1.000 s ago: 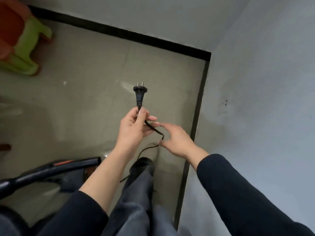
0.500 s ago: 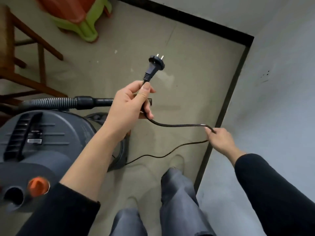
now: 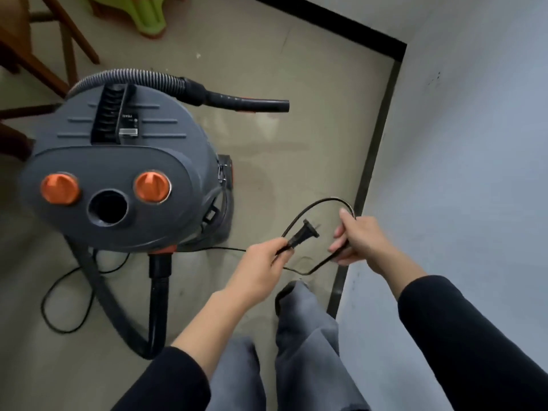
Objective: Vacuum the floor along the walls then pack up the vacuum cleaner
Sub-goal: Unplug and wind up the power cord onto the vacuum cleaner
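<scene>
A grey canister vacuum cleaner (image 3: 118, 161) with two orange knobs stands on the floor at left, its ribbed hose (image 3: 139, 77) curving over the top to a black nozzle. My left hand (image 3: 264, 262) pinches the black power cord just behind its two-pin plug (image 3: 305, 231). My right hand (image 3: 355, 235) grips the same cord (image 3: 314, 207) a little further along, so a loop arches between both hands. More cord trails across the floor to the vacuum's base.
A pale wall (image 3: 474, 173) with a black skirting strip (image 3: 370, 161) runs close on the right and meets another wall at the far corner. Wooden chair legs (image 3: 68, 46) and a green plastic stool (image 3: 148, 19) stand at the top left. My legs are below.
The view has swung down and left, bringing the whole vacuum into sight. My hands have dropped lower and come closer together, and the cord between them now forms a loop.
</scene>
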{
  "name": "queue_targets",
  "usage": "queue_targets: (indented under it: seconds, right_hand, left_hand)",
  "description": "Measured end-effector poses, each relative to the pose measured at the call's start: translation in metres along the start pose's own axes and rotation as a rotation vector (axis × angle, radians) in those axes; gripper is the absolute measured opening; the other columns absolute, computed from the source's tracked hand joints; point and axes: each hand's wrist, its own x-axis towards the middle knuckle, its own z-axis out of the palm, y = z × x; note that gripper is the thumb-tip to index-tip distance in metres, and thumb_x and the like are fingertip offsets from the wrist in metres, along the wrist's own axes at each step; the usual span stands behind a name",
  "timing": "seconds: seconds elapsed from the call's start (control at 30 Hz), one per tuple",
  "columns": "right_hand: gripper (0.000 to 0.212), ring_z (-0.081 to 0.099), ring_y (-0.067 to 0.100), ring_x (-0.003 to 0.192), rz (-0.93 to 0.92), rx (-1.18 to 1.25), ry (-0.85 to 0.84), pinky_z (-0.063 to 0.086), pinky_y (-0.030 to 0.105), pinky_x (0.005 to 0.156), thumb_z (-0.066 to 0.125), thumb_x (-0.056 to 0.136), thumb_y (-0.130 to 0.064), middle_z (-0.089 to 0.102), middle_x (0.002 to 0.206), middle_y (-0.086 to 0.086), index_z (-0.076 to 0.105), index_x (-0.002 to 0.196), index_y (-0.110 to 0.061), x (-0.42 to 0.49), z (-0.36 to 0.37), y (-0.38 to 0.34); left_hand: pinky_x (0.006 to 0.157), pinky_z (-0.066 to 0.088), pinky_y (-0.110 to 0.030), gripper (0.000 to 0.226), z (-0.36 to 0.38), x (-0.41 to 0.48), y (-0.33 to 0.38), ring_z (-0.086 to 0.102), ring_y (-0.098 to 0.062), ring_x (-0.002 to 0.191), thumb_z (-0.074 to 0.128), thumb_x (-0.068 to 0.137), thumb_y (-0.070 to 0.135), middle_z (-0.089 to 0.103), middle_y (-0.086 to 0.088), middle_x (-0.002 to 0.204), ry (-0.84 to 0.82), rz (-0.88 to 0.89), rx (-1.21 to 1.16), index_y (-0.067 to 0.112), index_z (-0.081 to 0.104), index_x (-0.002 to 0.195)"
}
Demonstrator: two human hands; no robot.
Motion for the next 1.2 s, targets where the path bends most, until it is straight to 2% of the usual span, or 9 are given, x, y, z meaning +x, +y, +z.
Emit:
queue_targets:
  seconds: [0.17, 0.3, 0.4, 0.5, 0.6, 0.77, 0.9, 1.1, 1.2]
  right_hand:
    - [0.041, 0.068, 0.027, 0.049, 0.11, 0.262, -0.065, 0.05, 0.025, 0.04, 0.039, 0.103, -0.04, 0.067, 0.056, 0.011, 0.051, 0.081, -0.007, -0.044, 0.04, 0.029]
    - [0.042, 0.068, 0.022, 0.047, 0.169, 0.399, -0.075, 0.049, 0.023, 0.037, 0.038, 0.104, -0.039, 0.066, 0.053, 0.01, 0.049, 0.079, -0.008, -0.063, 0.059, 0.056]
    - [0.042, 0.066, 0.019, 0.043, 0.202, 0.473, -0.089, 0.048, 0.022, 0.034, 0.038, 0.104, -0.039, 0.064, 0.05, 0.011, 0.049, 0.079, -0.007, -0.079, 0.068, 0.081]
    - [0.041, 0.063, 0.014, 0.038, 0.233, 0.515, -0.09, 0.046, 0.021, 0.032, 0.04, 0.103, -0.038, 0.062, 0.046, 0.008, 0.05, 0.08, -0.006, -0.093, 0.078, 0.118]
    - [0.035, 0.059, 0.011, 0.036, 0.24, 0.548, -0.086, 0.045, 0.019, 0.033, 0.046, 0.102, -0.031, 0.061, 0.047, 0.006, 0.052, 0.079, -0.006, -0.104, 0.096, 0.16]
    - [0.02, 0.065, 0.014, 0.045, 0.229, 0.331, -0.126, 0.05, 0.021, 0.04, 0.053, 0.097, -0.019, 0.067, 0.065, 0.01, 0.057, 0.084, -0.004, -0.116, 0.136, 0.226]
    - [0.017, 0.067, 0.023, 0.06, 0.202, 0.169, -0.151, 0.054, 0.027, 0.05, 0.055, 0.093, -0.015, 0.068, 0.072, 0.016, 0.059, 0.084, -0.001, -0.133, 0.168, 0.247]
    - [0.027, 0.044, 0.02, 0.042, 0.284, -0.117, -0.209, 0.037, 0.019, 0.042, 0.056, 0.086, -0.024, 0.061, 0.054, 0.014, 0.051, 0.067, -0.006, -0.17, 0.242, 0.265]
    - [0.025, 0.044, 0.02, 0.042, 0.246, -0.385, -0.19, 0.036, 0.019, 0.047, 0.059, 0.086, -0.027, 0.063, 0.058, 0.014, 0.055, 0.074, -0.005, -0.186, 0.301, 0.282]
  left_hand:
    - [0.067, 0.041, -0.016, 0.018, 0.029, -0.077, -0.034, 0.055, -0.001, 0.071, 0.049, 0.101, 0.021, 0.063, 0.014, 0.074, 0.075, -0.269, -0.319, 0.027, 0.062, 0.09]
    - [0.078, 0.044, -0.029, 0.022, 0.045, -0.123, -0.048, 0.058, -0.013, 0.076, 0.044, 0.102, 0.025, 0.074, 0.012, 0.085, 0.036, -0.32, -0.461, 0.025, 0.06, 0.087]
    - [0.087, 0.046, -0.04, 0.027, 0.052, -0.151, -0.056, 0.061, -0.028, 0.082, 0.043, 0.094, 0.034, 0.071, 0.007, 0.074, 0.059, -0.284, -0.553, 0.017, 0.058, 0.081]
    - [0.073, 0.047, -0.032, 0.031, 0.055, -0.183, -0.064, 0.055, -0.015, 0.063, 0.045, 0.095, 0.032, 0.055, 0.007, 0.055, 0.064, -0.243, -0.655, 0.007, 0.053, 0.08]
    - [0.061, 0.035, -0.028, 0.041, 0.06, -0.224, -0.078, 0.043, -0.013, 0.058, 0.051, 0.091, 0.05, 0.044, 0.002, 0.059, 0.021, -0.2, -0.579, 0.013, 0.054, 0.073]
    - [0.057, 0.024, -0.03, 0.039, 0.071, -0.28, -0.119, 0.03, -0.008, 0.054, 0.053, 0.099, 0.036, 0.035, 0.008, 0.056, 0.024, -0.311, -0.564, 0.022, 0.043, 0.064]
    - [0.054, 0.034, -0.024, 0.039, 0.064, -0.305, -0.156, 0.032, -0.01, 0.047, 0.057, 0.094, 0.041, 0.035, 0.009, 0.048, -0.025, -0.526, -0.58, 0.019, 0.045, 0.063]
    - [0.039, 0.028, -0.015, 0.036, 0.021, -0.349, -0.22, 0.023, -0.008, 0.04, 0.054, 0.099, 0.027, 0.025, 0.004, 0.054, -0.175, -0.721, -0.718, 0.017, 0.042, 0.067]
    - [0.038, 0.025, -0.017, 0.036, -0.017, -0.391, -0.271, 0.026, -0.008, 0.035, 0.056, 0.097, 0.028, 0.029, 0.005, 0.046, -0.186, -0.763, -0.646, 0.014, 0.045, 0.066]
